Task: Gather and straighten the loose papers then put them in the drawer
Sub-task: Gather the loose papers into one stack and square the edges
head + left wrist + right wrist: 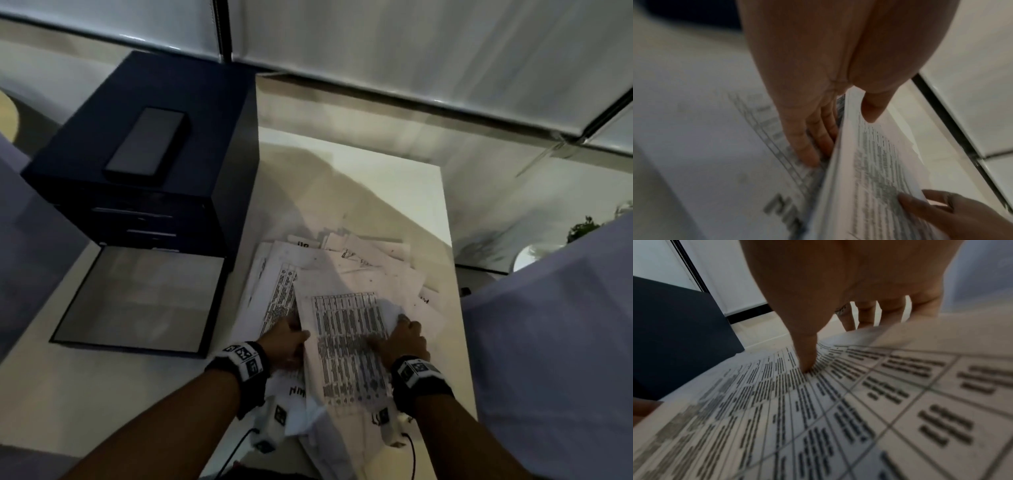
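Observation:
A heap of loose printed papers (370,260) lies in the middle of the white table (394,178). On top sits a sheaf with a dense printed table (346,329). My left hand (291,337) pinches its left edge; in the left wrist view the thumb lies on top and the fingers (812,155) go beneath the sheaf (875,170). My right hand (404,337) holds the right edge, thumb pressed on the print (838,402) and fingers behind the edge. The dark blue cabinet (85,137) stands to the left, its bottom drawer (137,298) pulled open and grey inside.
A dark phone (147,144) lies on the cabinet top. Pale lilac upholstery (548,342) flanks the table on the right. A small plant (582,228) stands at far right. Thin black cables hang by the table's near edge. White wall panels rise behind.

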